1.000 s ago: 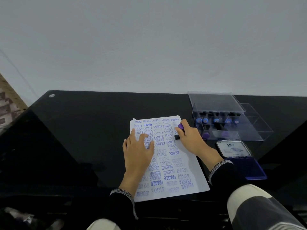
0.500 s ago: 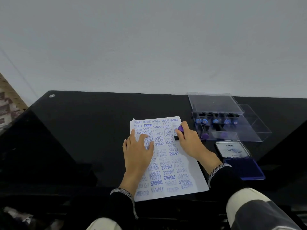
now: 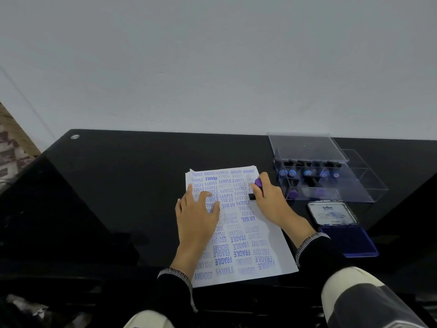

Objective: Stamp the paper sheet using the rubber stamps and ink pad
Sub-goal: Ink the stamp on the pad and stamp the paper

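Right hand [image 3: 272,202] is curled round a purple-handled rubber stamp [image 3: 257,188], black base planted on the paper sheet [image 3: 272,247] near its right edge, up around two o'clock on the page. Left hand [image 3: 196,221] lies flat on the sheet's left half, fingers [image 3: 203,196] straight and spread, gripping nothing, just pinning the page down. The sheet sits mid-table [image 3: 106,185], covered in blue prints: SAMPLE, FRAGILE, AMENDED, AIR MAIL, FAX OUT. Out at three o'clock from the sheet, the ink pad [image 3: 350,240] lies open, its lid [image 3: 332,213] tipped back. Beyond that, at one o'clock, a clear plastic case [image 3: 354,185] holds more stamps [image 3: 307,173] with blue ends showing
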`<action>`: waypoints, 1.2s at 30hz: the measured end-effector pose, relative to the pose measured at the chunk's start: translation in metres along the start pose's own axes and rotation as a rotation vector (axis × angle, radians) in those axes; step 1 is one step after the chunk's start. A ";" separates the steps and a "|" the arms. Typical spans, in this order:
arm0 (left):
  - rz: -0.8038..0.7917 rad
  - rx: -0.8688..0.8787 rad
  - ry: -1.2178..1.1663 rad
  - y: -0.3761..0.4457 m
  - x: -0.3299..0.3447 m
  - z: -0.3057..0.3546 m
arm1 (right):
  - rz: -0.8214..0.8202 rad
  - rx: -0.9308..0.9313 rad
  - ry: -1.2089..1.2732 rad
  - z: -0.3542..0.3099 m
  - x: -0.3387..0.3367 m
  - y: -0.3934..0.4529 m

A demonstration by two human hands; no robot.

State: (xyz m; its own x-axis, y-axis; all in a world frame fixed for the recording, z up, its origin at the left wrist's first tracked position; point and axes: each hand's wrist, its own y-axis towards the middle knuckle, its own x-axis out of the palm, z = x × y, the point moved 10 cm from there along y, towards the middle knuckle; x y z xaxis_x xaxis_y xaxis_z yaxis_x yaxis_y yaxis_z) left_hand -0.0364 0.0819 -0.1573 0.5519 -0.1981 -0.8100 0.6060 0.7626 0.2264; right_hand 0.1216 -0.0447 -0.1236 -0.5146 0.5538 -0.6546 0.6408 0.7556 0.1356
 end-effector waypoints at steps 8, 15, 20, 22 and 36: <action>0.009 0.008 0.018 -0.001 -0.001 0.000 | -0.019 -0.035 -0.115 -0.004 0.002 0.000; 0.003 0.007 0.011 0.000 0.000 0.001 | -0.034 -0.017 -0.123 -0.001 0.003 0.004; 0.004 0.004 0.014 0.000 0.000 0.001 | -0.051 0.007 -0.113 0.000 0.003 0.008; 0.001 0.000 0.017 0.000 0.000 0.000 | -0.051 0.012 -0.105 0.001 0.003 0.006; -0.003 -0.005 0.015 0.000 0.000 0.000 | -0.016 0.009 -0.090 -0.003 0.001 0.000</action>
State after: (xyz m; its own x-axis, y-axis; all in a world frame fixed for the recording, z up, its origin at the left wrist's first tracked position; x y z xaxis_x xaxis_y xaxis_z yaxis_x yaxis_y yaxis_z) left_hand -0.0366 0.0821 -0.1578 0.5411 -0.1911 -0.8190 0.6048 0.7651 0.2210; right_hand 0.1199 -0.0432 -0.1220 -0.4717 0.5079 -0.7208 0.6382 0.7607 0.1184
